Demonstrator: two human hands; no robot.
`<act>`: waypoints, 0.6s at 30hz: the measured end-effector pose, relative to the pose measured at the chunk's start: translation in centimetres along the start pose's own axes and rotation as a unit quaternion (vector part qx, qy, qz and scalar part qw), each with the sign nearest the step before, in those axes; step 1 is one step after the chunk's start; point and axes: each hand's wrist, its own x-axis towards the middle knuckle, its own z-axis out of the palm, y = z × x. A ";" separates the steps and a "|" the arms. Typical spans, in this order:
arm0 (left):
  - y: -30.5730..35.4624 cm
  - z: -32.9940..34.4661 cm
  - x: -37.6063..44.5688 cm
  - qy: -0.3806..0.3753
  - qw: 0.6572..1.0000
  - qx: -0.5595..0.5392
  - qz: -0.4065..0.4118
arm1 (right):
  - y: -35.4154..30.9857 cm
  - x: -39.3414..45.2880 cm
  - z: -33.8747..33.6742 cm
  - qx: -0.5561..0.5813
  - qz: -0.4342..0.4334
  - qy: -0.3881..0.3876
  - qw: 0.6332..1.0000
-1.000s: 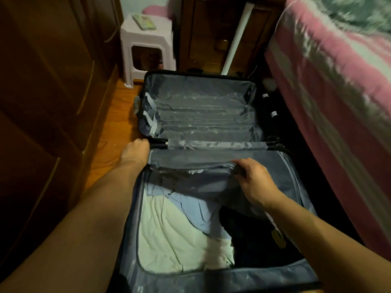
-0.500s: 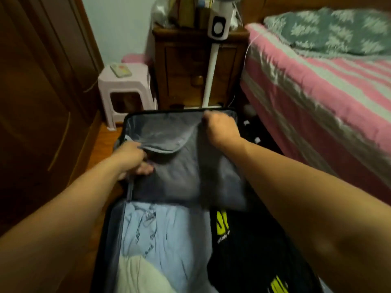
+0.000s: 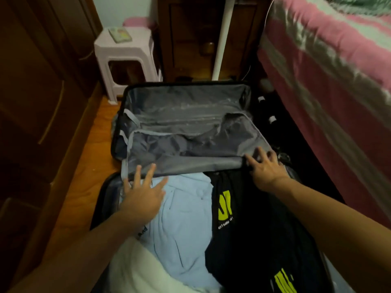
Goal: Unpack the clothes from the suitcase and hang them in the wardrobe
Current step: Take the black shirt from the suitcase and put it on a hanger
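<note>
Wooden floor [image 3: 84, 170], orange-brown boards, exposed along the left side. An open suitcase [image 3: 118, 144] lies flat directly on it, both halves spread, the far half toward the back wall. A pale plastic stool [image 3: 124, 60] stands on the floor just beyond the suitcase's far left corner, carrying a small flat item [image 3: 119, 34] on its seat. A white pole [image 3: 222, 39] rises from the floor behind the suitcase.
</note>
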 end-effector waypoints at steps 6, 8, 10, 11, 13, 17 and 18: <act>-2.4 0.8 3.0 -0.081 0.994 -0.064 -0.035 | 4.2 2.1 2.6 0.037 0.063 -0.054 0.996; -2.4 1.5 2.8 0.001 1.000 -0.021 -0.015 | 5.9 3.3 2.7 0.058 0.107 -0.061 0.991; -2.1 1.5 3.0 0.055 0.998 0.017 -0.005 | 6.2 4.3 2.9 0.063 0.125 -0.069 0.988; -2.1 1.3 3.5 0.056 0.998 0.028 -0.005 | 5.8 4.3 2.8 0.083 0.133 -0.067 0.985; -2.6 0.6 5.5 0.018 0.999 0.028 -0.025 | 5.0 3.5 3.0 0.122 0.149 -0.042 0.980; -3.0 -2.5 9.9 -0.086 0.994 0.010 -0.067 | 3.0 -0.1 3.3 0.089 0.039 0.134 0.986; -2.4 -3.0 9.9 -0.107 0.989 0.033 -0.092 | 2.3 -1.7 3.3 0.048 -0.034 0.170 0.984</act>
